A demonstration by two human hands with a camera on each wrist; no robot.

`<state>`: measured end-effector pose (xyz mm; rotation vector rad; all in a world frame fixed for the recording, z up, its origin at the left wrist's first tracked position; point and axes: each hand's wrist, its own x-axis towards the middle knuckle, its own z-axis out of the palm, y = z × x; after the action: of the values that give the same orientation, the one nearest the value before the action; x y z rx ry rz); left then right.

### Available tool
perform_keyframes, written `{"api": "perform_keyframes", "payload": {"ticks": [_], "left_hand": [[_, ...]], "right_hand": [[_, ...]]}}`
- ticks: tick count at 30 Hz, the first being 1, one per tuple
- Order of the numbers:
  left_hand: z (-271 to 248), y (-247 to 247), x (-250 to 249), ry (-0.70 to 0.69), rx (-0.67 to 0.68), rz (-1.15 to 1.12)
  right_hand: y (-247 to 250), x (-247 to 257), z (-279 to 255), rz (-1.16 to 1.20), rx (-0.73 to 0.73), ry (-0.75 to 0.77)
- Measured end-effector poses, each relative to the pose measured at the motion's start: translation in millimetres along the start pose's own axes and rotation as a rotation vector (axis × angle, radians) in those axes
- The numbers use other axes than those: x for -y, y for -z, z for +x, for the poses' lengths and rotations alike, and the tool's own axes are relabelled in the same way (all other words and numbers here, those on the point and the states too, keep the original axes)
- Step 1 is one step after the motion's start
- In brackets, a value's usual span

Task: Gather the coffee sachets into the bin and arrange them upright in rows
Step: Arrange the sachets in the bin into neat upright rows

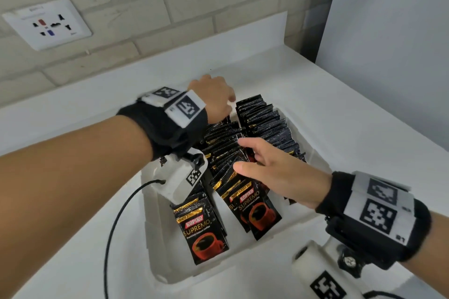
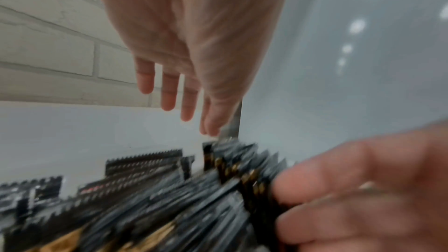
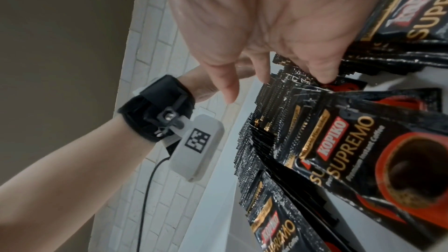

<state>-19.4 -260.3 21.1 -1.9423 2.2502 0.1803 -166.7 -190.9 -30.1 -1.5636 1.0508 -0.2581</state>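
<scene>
1. Bin [image 1: 155,245]: a white, shallow container standing on the white table [image 1: 352,109], near a brick wall [image 1: 145,2] that carries a socket plate [image 1: 47,24].
2. Coffee sachets [image 1: 267,119]: black packets printed "KOPIKO SUPREMO", all inside the bin and set in three rows running away from the viewer. Most stand on edge and lean, with their serrated top seams uppermost; the nearest packets of the left row [image 1: 202,230] and middle row [image 1: 256,211] lie tilted back so that their printed faces show.
3. Left hand [image 1: 213,94]: held over the far end of the left row. In the left wrist view its fingers [image 2: 169,91] hang straight and slightly spread, above the packets and holding nothing.
4. Right hand [image 1: 274,167]: laid over the middle and right rows, palm down. Its fingers [image 3: 324,72] are extended and loosely spread, the tips touching the top edges of the middle-row packets; no packet is pinched or enclosed.
5. Wrist bands [image 1: 374,216]: black straps with white coded tags on both forearms; a black cable [image 1: 116,221] runs from the left unit across the table.
</scene>
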Motion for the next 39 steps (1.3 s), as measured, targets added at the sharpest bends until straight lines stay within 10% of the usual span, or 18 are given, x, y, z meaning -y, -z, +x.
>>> {"api": "perform_keyframes", "payload": {"ticks": [5,10,19,39], "left_hand": [[-49.9,6.8,2.3,0.240,-0.267,-0.905],[-96.3,-19.1,-10.2,0.494,-0.222,-1.504],[-100.1,-38.0,-33.8,0.647,-0.045,-1.627],[-44.0,-63.3,-43.9,0.882,-0.157,-1.508]], "right_hand": [[-0.2,6.9,6.1,0.105,-0.090,0.012],[-3.7,14.6,12.3,0.174,-0.118,0.003],[-6.4,6.5,30.9,0.299,-0.146,0.004],[-13.3,-6.7,63.6,0.379,-0.181,-0.040]]}}
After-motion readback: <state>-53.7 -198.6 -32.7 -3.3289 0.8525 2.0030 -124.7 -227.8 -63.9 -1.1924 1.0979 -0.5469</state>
